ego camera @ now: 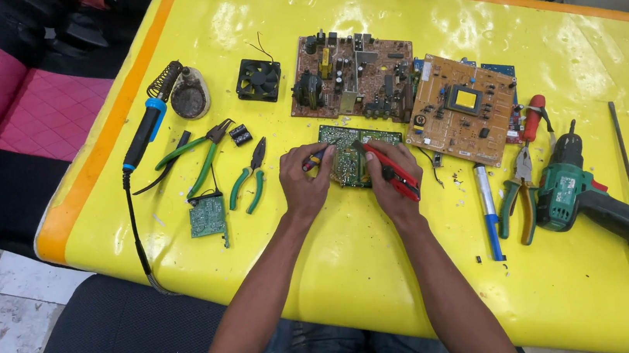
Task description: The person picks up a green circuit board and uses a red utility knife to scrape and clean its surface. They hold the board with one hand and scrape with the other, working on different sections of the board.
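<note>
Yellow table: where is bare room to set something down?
Bare yellow table lies at the near edge, around both forearms, and beyond the brown circuit board. The row from soldering iron to green drill is crowded.

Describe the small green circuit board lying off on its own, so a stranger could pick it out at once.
Start at the yellow table and go to its left part, where the green-handled pliers lie. Just below them, left of the left hand, lies the small green board. Unlike the green board under the hands, it is squarish, much smaller, and nobody touches it.
</note>
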